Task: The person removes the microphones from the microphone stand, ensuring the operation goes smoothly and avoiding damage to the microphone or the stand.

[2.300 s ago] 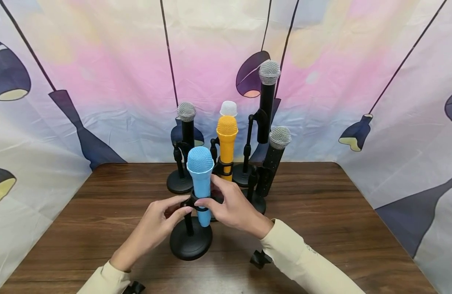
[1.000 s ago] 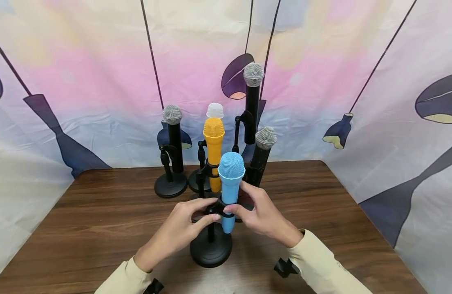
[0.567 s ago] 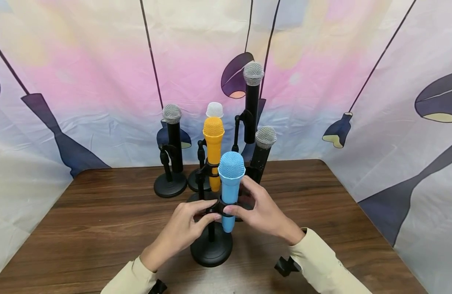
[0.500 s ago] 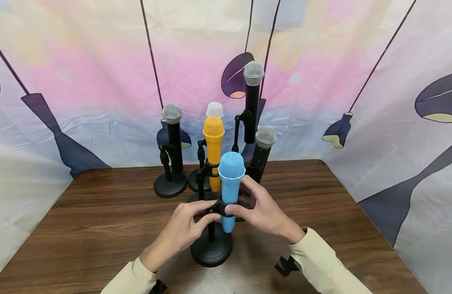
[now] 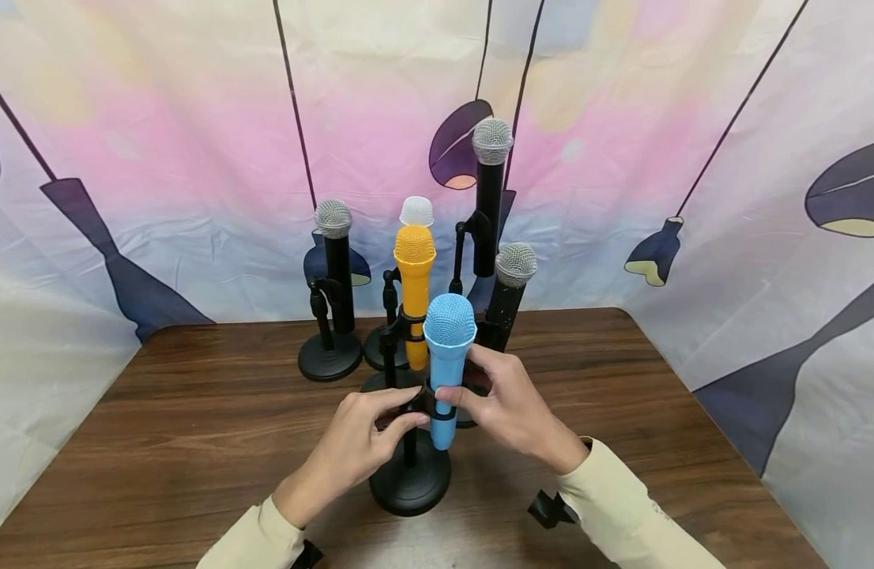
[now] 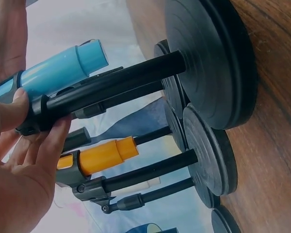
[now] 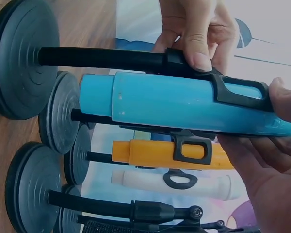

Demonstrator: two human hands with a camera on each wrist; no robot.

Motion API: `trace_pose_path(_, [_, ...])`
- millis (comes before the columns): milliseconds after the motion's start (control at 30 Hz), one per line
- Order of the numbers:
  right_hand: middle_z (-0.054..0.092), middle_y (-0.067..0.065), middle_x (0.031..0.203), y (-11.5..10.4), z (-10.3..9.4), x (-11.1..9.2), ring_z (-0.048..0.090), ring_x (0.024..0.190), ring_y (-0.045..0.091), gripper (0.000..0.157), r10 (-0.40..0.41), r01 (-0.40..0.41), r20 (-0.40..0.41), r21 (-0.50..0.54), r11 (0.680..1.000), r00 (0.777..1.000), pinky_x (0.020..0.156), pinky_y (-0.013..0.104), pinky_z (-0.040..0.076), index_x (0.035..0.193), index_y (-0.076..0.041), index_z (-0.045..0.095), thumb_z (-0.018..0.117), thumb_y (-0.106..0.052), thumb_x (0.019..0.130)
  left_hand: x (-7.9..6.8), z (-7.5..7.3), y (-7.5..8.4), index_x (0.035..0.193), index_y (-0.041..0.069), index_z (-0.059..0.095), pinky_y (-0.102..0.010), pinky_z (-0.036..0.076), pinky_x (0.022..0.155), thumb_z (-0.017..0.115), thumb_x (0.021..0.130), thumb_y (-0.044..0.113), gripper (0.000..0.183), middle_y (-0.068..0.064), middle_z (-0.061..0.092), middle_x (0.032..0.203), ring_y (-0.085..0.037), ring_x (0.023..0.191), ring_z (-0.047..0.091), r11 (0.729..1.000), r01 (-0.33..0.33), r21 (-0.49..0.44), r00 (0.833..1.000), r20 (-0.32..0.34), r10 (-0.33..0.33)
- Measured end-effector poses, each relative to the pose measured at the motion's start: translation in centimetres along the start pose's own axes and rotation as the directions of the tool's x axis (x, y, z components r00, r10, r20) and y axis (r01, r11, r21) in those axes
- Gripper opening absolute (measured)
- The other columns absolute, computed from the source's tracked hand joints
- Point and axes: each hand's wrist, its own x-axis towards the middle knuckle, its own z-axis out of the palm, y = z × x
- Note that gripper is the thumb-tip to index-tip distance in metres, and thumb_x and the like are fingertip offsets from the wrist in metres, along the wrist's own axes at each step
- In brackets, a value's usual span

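A blue microphone (image 5: 447,356) sits upright in the clip of a black desk stand (image 5: 411,478), whose round base rests on the table. My left hand (image 5: 344,450) pinches the stand at the clip joint, between thumb and fingers. From the other side, my right hand (image 5: 511,407) grips the microphone's body, its thumb across the front by the clip and its fingers behind. In the right wrist view the black clip (image 7: 240,92) wraps the blue body (image 7: 155,99). The left wrist view shows the left thumb on the clip joint (image 6: 39,114).
Close behind stand a yellow microphone (image 5: 414,276), a white one (image 5: 416,212) and black ones with silver heads, at left (image 5: 340,276), rear right (image 5: 488,197) and right (image 5: 506,296), on stands. The brown table (image 5: 195,411) reaches a patterned cloth backdrop (image 5: 216,158).
Since the oldest frame, the view has turned, and the hands, stand and blue microphone have shifted right, in front of the right-hand microphone. Lately the right thumb has moved slightly up the microphone.
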Motion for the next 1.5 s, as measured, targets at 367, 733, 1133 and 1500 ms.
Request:
trace_pose_path(367, [0.068, 0.012, 0.121, 0.0, 0.2, -0.2, 0.07, 0.104, 0.022, 0.04, -0.057, 0.055, -0.02, -0.082, 0.995, 0.998, 0.084, 0.036, 0.058, 0.131, 0.002, 0.057, 0.072, -0.007, 0.095, 0.1, -0.1, 0.0, 0.123, 0.002, 0.073, -0.022, 0.042, 0.047, 0.075, 0.093, 0.018, 0.034, 0.0, 0.072, 0.085, 0.001, 0.052, 0.041, 1.0, -0.023, 0.0, 1.0, 0.003, 0.023])
trace_pose_path(733, [0.06, 0.01, 0.135, 0.2, -0.5, 0.2, 0.063, 0.117, 0.023, 0.062, -0.029, 0.028, 0.063, 0.02, 0.999, 0.998, 0.093, 0.039, 0.054, 0.144, -0.004, 0.05, 0.077, -0.002, 0.089, 0.0, -0.2, -0.1, 0.124, 0.002, 0.073, -0.022, 0.041, 0.046, 0.076, 0.093, 0.018, 0.035, 0.002, 0.073, 0.085, 0.002, 0.05, 0.04, 1.0, -0.026, 0.004, 1.0, -0.003, 0.026])
trace_pose_path(1133, [0.066, 0.009, 0.124, -0.3, -0.5, -0.1, 0.069, 0.106, 0.018, 0.049, -0.03, 0.033, 0.043, -0.069, 0.997, 0.999, 0.088, 0.033, 0.056, 0.137, -0.003, 0.053, 0.074, -0.007, 0.094, 0.0, 0.0, 0.0, 0.123, 0.001, 0.073, -0.022, 0.037, 0.044, 0.076, 0.093, 0.019, 0.035, 0.004, 0.066, 0.072, 0.003, 0.048, 0.035, 0.999, -0.04, -0.007, 0.999, -0.001, 0.04])
trace_pose_path(1500, [0.064, 0.007, 0.128, 0.0, -0.6, 0.3, 0.065, 0.112, 0.018, 0.055, -0.094, 0.097, 0.045, -0.074, 0.992, 0.995, 0.093, 0.037, 0.054, 0.14, -0.005, 0.053, 0.077, -0.008, 0.091, 0.0, 0.0, -0.3, 0.123, 0.002, 0.073, -0.021, 0.04, 0.046, 0.076, 0.092, 0.019, 0.035, 0.01, 0.059, 0.068, 0.003, 0.051, 0.04, 0.999, -0.051, -0.006, 0.999, -0.011, 0.051])
